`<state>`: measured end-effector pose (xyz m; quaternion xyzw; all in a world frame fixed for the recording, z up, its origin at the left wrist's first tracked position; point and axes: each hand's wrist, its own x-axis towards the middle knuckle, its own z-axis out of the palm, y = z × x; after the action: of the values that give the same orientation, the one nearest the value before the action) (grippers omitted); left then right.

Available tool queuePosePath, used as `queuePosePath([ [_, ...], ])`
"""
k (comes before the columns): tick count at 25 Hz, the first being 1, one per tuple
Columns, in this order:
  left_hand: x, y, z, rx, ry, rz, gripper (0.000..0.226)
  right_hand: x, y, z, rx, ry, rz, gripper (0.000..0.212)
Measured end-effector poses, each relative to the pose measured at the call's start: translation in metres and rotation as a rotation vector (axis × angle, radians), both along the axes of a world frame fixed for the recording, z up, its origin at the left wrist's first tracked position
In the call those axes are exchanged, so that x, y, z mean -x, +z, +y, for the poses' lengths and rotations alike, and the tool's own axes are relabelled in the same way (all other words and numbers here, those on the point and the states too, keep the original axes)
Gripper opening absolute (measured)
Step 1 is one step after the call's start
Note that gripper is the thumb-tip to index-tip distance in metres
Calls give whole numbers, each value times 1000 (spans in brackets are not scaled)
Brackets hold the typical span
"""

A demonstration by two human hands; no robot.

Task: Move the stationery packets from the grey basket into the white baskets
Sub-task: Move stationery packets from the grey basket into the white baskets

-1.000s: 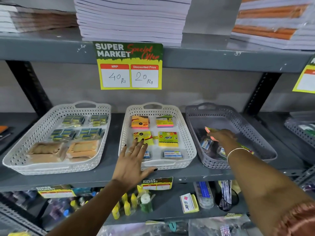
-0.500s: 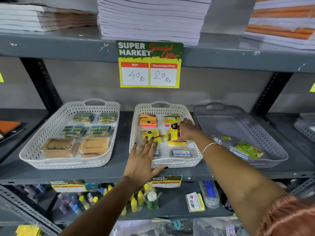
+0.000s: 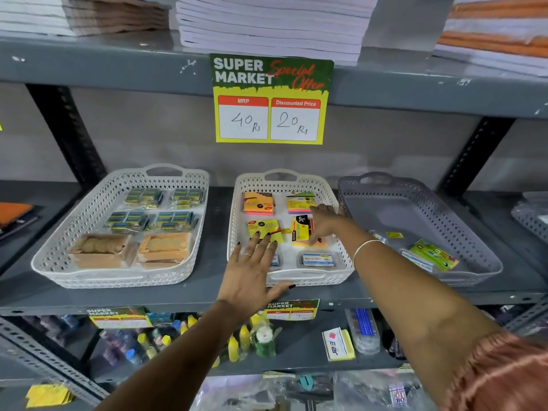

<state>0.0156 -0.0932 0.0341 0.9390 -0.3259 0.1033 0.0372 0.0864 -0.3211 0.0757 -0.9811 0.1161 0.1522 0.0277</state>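
Observation:
Three baskets stand in a row on the grey shelf. The grey basket (image 3: 462,232), on the right, holds a green packet (image 3: 434,254), a blue-and-white packet (image 3: 415,261) and a small yellow label. In the middle white basket (image 3: 235,209) lie several sticky-note packets. My right hand (image 3: 324,222) reaches into its right half, fingers closed on a yellow, black and pink packet (image 3: 301,229) that lies tilted on the packets below. My left hand (image 3: 252,271) rests flat on that basket's front-left rim, fingers spread. The left white basket (image 3: 74,226) holds staple packets and brown boxes.
A price sign (image 3: 269,99) hangs from the shelf above, which carries stacks of notebooks (image 3: 267,22). Black uprights stand behind the baskets. The shelf below holds small bottles (image 3: 234,345), an eraser box (image 3: 336,344) and pens. Another grey basket (image 3: 530,215) peeks in at far right.
My right hand has carried the packet from the grey basket into the middle white basket and lowered it from upright to nearly flat. My left hand has stayed on the rim.

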Motion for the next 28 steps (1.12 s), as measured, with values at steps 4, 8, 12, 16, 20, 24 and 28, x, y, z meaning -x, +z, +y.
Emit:
queuePosePath([
  [4, 2, 1, 1, -8, 17, 13, 88, 7, 30, -28, -246, -73, -225, 95],
  [8, 1, -1, 1, 14, 7, 10, 88, 18, 31, -66, -206, -256, -373, 62],
  [12, 2, 0, -1, 29, 9, -5, 93, 46, 8, -94, -70, -518, -235, 36],
  [16, 1, 0, -1, 10, -9, -2, 95, 59, -16, -92, -50, -495, -88, 37],
  [20, 1, -1, 0, -6, 13, 18, 91, 53, -16, -89, -36, -500, -34, 47],
  [24, 1, -1, 0, -3, 14, 13, 95, 54, -21, -88, -3, -600, -76, 43],
  [28, 2, 0, -2, -2, 17, 16, 100, 47, -2, -86, -95, -733, -300, 50],
])
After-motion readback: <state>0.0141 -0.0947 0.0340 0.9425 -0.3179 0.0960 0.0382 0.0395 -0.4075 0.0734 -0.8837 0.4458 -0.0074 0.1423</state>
